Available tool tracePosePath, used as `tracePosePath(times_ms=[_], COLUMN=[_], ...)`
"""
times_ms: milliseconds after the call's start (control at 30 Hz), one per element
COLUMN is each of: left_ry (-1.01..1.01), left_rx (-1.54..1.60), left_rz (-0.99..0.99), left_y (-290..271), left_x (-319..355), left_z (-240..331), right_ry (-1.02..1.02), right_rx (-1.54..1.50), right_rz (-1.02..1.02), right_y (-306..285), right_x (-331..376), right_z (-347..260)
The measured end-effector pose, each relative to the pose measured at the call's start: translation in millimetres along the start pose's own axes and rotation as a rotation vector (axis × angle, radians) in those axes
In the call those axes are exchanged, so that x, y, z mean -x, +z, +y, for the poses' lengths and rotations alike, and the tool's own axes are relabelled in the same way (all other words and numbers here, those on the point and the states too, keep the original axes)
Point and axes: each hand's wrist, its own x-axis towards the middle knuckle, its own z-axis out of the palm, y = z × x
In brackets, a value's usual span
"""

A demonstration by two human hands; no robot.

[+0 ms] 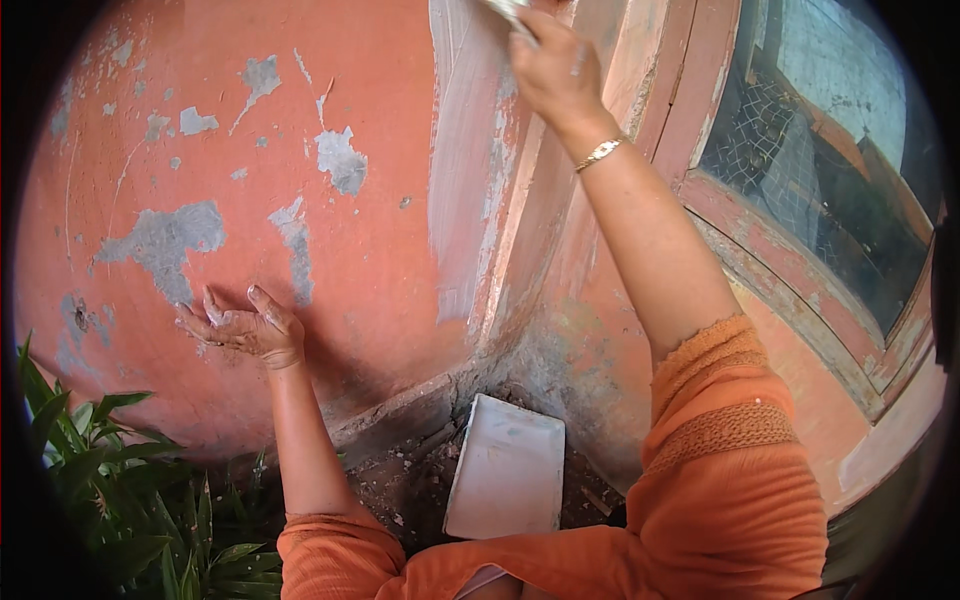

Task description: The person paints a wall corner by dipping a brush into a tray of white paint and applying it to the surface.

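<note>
My left hand (243, 327) rests flat against a peeling orange wall (300, 250), fingers spread and dusted with pale filler, holding nothing. My right hand (553, 66) is raised to the top of the picture, fingers closed on a thin metal blade tool (508, 12) whose end is cut off by the frame. It touches the wall corner where a broad pale smear of filler (462, 150) runs down. A gold bracelet (599, 152) sits on that wrist. Orange sleeves cover both upper arms.
A white rectangular tray (507, 470) lies on the dirt at the base of the corner. Green leafy plants (110, 480) grow at lower left. A worn window frame with wire mesh and glass (810, 170) fills the right side.
</note>
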Motion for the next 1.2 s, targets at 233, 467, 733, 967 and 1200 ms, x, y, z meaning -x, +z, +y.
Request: tracePosePath(times_ms=[233, 467, 733, 967, 1200], left_ry=[-0.001, -0.016, -0.007, -0.012, 0.008], left_rx=[0.032, 0.032, 0.044, 0.0, 0.01], left_rz=[0.023, 0.03, 0.034, 0.006, 0.032], left_y=[-1.7, 0.8, 3.2, -0.2, 3.6], left_x=[-0.8, 1.8, 2.0, 1.4, 2.5], left_z=[-3.8, -3.4, -4.6, -1.7, -2.1], right_ry=[0.479, 0.363, 0.325, 0.316, 0.224], right_rx=[0.01, -0.083, -0.092, -0.105, 0.072], right_rz=[-0.235, -0.051, -0.408, -0.772, -0.916], right_y=[-30.7, -19.2, -45.7, -99.7, -75.1], right_x=[13.1, 9.0, 130.3, 192.3, -2.8], right_z=[44.3, 47.3, 30.9, 34.2, 67.3])
